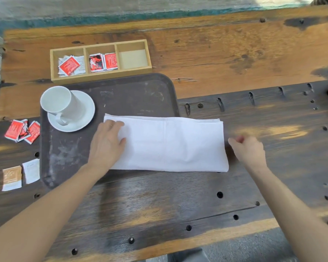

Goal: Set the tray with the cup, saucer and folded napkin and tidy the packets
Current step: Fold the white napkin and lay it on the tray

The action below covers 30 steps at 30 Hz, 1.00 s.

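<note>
- Head view: left hand (107,142) flat and open, pressing the left end of the white folded cloth napkin (169,143), which lies half on the dark brown plastic tray (133,93), half on the wooden table (235,59).
- Right hand (247,151) loosely curled, empty, just beside the napkin's right edge.
- Next fold, likely: pin the left end, bring the right edge across, align corners.
- White ceramic cup (58,102) on white saucer (78,120), tray's left corner.
- Red packets (22,131) loose left of the tray, more in the wooden three-compartment box (100,60); print unreadable.

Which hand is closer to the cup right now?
Left. The left hand rests on the napkin just right of the cup; the right hand is beyond the napkin's far end.
</note>
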{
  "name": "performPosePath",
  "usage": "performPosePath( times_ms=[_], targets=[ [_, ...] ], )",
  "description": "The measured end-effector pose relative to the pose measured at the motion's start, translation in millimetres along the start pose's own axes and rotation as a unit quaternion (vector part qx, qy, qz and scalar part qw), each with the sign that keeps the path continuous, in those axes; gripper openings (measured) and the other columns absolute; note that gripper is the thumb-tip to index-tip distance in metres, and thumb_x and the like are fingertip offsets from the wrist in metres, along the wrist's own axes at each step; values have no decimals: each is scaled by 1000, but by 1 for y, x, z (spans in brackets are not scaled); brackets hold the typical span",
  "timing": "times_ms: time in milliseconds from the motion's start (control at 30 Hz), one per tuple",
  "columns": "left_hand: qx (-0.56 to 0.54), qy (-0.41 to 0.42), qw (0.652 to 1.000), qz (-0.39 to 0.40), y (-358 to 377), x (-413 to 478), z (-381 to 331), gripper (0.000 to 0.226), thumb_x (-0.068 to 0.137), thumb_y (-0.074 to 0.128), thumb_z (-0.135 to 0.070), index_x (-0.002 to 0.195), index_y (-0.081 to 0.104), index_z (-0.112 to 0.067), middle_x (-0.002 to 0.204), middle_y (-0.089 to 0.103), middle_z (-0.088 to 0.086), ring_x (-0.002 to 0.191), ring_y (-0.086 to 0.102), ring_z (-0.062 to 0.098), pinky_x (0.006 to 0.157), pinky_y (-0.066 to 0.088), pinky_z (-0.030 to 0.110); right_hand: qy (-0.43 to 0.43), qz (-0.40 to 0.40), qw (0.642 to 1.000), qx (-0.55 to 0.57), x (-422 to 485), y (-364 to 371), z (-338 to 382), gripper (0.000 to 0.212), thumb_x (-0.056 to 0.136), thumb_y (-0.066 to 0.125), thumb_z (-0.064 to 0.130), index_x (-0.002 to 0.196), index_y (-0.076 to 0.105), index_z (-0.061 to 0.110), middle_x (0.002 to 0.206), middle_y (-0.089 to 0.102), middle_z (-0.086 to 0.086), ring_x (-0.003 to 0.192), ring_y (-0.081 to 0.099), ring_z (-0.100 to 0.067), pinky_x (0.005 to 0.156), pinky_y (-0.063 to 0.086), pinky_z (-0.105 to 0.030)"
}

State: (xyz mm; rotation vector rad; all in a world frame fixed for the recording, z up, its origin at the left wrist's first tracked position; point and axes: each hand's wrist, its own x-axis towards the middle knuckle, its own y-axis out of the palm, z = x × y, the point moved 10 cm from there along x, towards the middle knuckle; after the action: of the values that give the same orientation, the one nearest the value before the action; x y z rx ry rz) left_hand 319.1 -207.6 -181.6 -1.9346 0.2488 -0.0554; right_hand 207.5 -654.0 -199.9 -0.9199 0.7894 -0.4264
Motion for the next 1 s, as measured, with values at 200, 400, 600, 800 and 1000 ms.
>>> performPosePath(
  times_ms=[200, 400, 600, 800, 1000],
  targets=[
    [-123, 96, 976, 152, 38, 35, -82, 35, 90, 66, -7, 123, 65, -17, 126, 59, 0, 72, 62, 21, 85, 52, 37, 267, 352, 862, 249, -148, 100, -58, 53, 90, 71, 47, 103, 76, -4, 89, 81, -21, 67, 79, -25, 53, 60, -29],
    [-126, 26, 965, 229, 72, 89, -125, 54, 87, 66, -7, 139, 54, -14, 129, 58, 10, 109, 60, 29, 85, 51, 35, 316, 290, 663, 614, -197, 161, -1, 35, 93, 73, 22, 126, 68, 11, 112, 79, -14, 93, 80, -23, 70, 64, -32],
    [-105, -24, 951, 291, 76, 89, -118, 12, 83, 71, -13, 77, 60, -11, 78, 51, 4, 74, 47, 25, 57, 34, 29, 293, 259, 694, 604, -198, 162, 37, 14, 94, 74, 14, 85, 63, 12, 72, 61, -2, 65, 58, -14, 61, 49, -27],
    [-209, -79, 925, 306, 43, 86, -98, 15, 85, 73, -17, 86, 62, -7, 70, 54, 3, 55, 52, 18, 53, 39, 25, 195, 175, 785, 561, -168, 107, 58, 9, 104, 56, 17, 96, 58, 14, 102, 79, -1, 104, 75, -19, 90, 56, -34],
    [-338, -167, 894, 240, -12, 82, -69, 15, 87, 73, -15, 75, 65, -12, 62, 61, 6, 57, 61, 18, 55, 44, 29, 127, 154, 839, 506, -132, 61, 100, 33, 97, 66, 17, 124, 48, 22, 107, 76, -6, 95, 74, -20, 94, 56, -38]
  ],
)
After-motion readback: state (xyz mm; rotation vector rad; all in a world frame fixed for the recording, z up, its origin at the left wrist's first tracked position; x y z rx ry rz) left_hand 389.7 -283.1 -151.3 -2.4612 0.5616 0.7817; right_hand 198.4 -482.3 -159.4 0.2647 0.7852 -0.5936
